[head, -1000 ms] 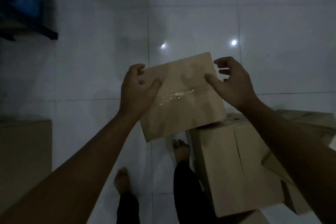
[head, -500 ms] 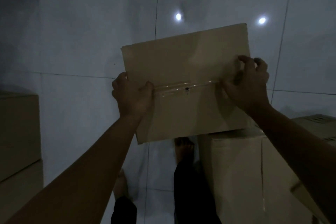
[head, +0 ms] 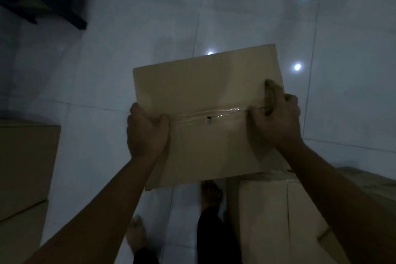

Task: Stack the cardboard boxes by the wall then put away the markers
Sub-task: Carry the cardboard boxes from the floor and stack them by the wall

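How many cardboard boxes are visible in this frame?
3. One taped box is held between the left hand and right hand; one box stands at lower right; one box sits at the left edge. Others may lie outside the frame.

I see a tan cardboard box [head: 205, 92] held up in the air, its flat taped face toward me, slightly tilted; clear tape [head: 214, 113] runs across its middle seam with a small dark mark on it; a taller box [head: 278, 221] stands on the floor at lower right, under its corner; another box [head: 23, 167] sits at the left edge.
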